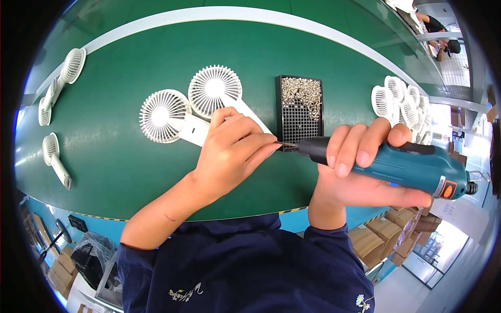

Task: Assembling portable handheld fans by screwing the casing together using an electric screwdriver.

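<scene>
Electric screwdriver (409, 168) is clamped in right hand (352, 182); bit (288, 144) is pinched by left hand (228, 151). Fingertips (271, 139) may be scraped if bit is spun early.

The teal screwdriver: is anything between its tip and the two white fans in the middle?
Yes, the left hand: in this view, its fingertips sit at the end of the bit, between the screwdriver and both the left fan and the right fan. Whether they grip the bit, I can't tell.

Brown cardboard boxes (386, 233) stand stacked rightward.
</scene>
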`<state>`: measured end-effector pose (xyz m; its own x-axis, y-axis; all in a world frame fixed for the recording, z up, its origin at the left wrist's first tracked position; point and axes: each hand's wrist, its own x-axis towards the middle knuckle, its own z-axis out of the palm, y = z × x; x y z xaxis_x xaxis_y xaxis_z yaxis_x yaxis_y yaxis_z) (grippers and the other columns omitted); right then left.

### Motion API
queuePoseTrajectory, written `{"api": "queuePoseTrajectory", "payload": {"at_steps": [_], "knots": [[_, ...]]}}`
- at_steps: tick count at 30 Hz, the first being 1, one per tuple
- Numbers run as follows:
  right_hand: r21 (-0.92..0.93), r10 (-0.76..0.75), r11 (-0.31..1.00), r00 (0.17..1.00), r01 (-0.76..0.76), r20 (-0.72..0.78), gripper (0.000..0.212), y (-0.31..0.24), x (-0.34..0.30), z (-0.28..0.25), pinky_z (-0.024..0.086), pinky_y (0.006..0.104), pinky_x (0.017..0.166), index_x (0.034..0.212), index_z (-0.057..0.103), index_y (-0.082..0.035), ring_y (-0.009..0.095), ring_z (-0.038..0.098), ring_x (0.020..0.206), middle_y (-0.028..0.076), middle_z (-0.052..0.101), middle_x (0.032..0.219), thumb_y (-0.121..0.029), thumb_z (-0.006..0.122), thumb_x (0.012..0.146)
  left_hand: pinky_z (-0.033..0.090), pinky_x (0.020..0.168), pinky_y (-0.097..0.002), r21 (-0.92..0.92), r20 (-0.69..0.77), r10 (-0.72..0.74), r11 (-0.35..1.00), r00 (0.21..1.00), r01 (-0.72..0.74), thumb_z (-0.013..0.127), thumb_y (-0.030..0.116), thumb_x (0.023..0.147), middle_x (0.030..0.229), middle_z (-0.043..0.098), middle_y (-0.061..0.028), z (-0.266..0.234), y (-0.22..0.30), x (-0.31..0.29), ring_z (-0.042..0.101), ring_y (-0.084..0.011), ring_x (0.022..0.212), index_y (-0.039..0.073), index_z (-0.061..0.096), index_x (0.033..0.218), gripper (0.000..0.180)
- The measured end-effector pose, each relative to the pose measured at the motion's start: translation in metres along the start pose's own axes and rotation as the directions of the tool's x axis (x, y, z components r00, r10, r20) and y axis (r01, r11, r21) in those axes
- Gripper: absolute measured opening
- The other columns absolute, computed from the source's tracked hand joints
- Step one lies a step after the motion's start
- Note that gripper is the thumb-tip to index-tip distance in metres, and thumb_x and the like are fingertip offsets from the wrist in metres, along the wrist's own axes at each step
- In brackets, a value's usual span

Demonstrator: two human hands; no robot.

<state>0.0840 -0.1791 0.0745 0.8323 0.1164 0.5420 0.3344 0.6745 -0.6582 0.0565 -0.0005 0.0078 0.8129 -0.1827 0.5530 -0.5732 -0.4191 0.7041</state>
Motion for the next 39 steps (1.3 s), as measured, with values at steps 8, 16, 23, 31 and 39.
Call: {"api": "queuePoseTrajectory", "payload": {"at_steps": [8,16,23,31,39], "knots": [[0.114,0.047,0.993,0.994,-0.036,-0.097,0.099,-0.001,0.002,-0.012,0.043,0.0313,0.047,0.122,0.05,-0.005,0.017,0.053,0.053,0.007,0.053,0.079,-0.089,0.036,0.071,0.038,0.058,-0.0307,-0.072,-0.065,0.08,0.994,0.995,-0.085,0.082,0.002,0.058,0.067,0.053,-0.0026,0.002,-0.005,-0.001,0.048,-0.0183,0.059,0.001,0.069,0.077,0.023],[0.332,0.123,0.943,0.9,0.026,-0.419,0.078,0.006,0.005,-0.014,0.04,0.0266,0.042,0.109,0.053,-0.006,0.012,0.046,0.047,0.003,0.049,0.072,-0.078,0.041,0.082,0.036,0.049,-0.0299,-0.174,-0.157,0.07,0.98,0.985,-0.098,0.081,0.003,0.062,0.068,0.056,-0.004,0.002,-0.003,-0.006,0.052,-0.0191,0.059,0.001,0.069,0.078,0.021],[0.127,-0.016,0.992,0.999,0.023,-0.049,0.083,0.002,-0.001,0.002,0.042,0.0302,0.051,0.114,0.049,-0.002,0.016,0.051,0.054,0.007,0.052,0.08,-0.077,0.049,0.079,0.04,0.071,-0.0321,-0.048,0.122,-0.055,0.997,0.991,0.062,0.079,0.006,0.064,0.075,0.057,-0.0014,-0.015,0.005,0.002,0.054,-0.0195,0.075,0.005,0.068,0.081,0.021],[-0.026,0.086,0.996,0.995,-0.087,-0.042,0.076,0.014,-0.021,0.037,0.049,0.0292,0.056,0.106,0.048,0.004,0.022,0.057,0.066,0.016,0.057,0.085,-0.059,0.074,0.072,0.037,0.084,-0.0344,0.049,0.258,-0.091,0.996,0.962,0.081,0.077,0.008,0.066,0.08,0.056,-0.0004,-0.017,0.004,-0.003,0.054,-0.019,0.081,0.008,0.066,0.079,0.017],[-0.065,0.076,0.995,0.996,-0.072,0.057,0.049,0.019,-0.019,0.036,0.049,0.0267,0.057,0.106,0.047,0.006,0.022,0.057,0.067,0.016,0.057,0.085,-0.032,0.07,0.086,0.037,0.083,-0.0342,0.025,0.253,-0.061,0.998,0.966,0.057,0.073,0.005,0.066,0.077,0.054,-0.0019,-0.015,0.003,-0.005,0.054,-0.0195,0.082,0.007,0.063,0.076,0.013]]}}
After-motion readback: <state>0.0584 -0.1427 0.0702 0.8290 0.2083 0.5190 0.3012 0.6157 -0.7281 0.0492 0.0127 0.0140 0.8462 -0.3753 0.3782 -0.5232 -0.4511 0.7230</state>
